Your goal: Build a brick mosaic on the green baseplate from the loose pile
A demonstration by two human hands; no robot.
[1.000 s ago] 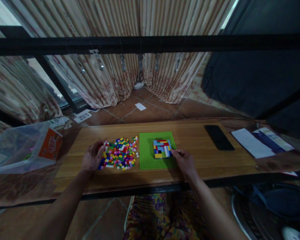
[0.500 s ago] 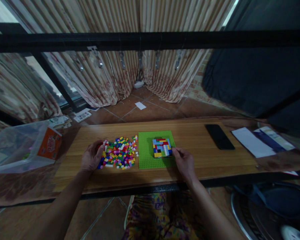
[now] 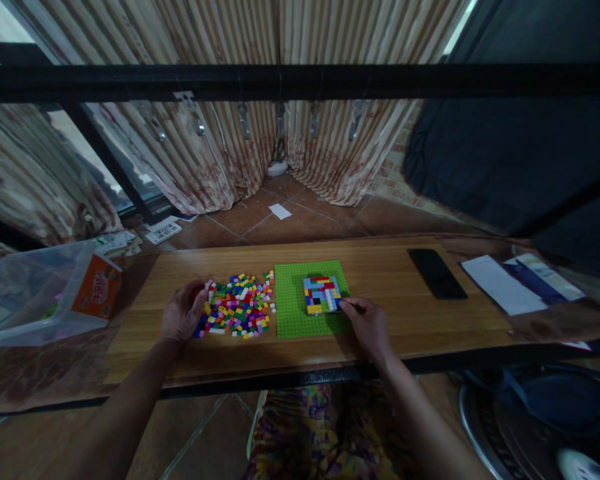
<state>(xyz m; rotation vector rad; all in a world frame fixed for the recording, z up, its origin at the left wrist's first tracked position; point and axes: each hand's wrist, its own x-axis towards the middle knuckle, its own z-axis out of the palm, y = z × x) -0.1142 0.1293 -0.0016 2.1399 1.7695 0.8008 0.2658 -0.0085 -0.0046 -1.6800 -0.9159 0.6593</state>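
My left hand [image 3: 181, 312] rests at the left edge of a pile of loose coloured building bricks [image 3: 240, 305], its fingers curved and the thumb apart from them. Red and blue bricks lie close by its fingertips. On a green studded baseplate [image 3: 289, 323] stands a low, multicoloured brick build [image 3: 322, 295], roughly square, with a small dark gap in its surface. At the build's lower right edge, the thumb and forefinger of my right hand [image 3: 369, 325] are pinched together. Whatever lies between those fingertips is too small to make out.
The wooden board [image 3: 395, 267] carries a black phone [image 3: 437, 273] on the right. White papers [image 3: 503, 283] lie beyond it. A clear plastic box [image 3: 40, 293] with an orange label stands at the left. A dark metal bar [image 3: 300, 83] crosses in front of the curtains.
My right hand has shifted slightly at the build's right edge, its fingertips a little lower. My left hand stays beside the pile. The whole view has drifted slightly.
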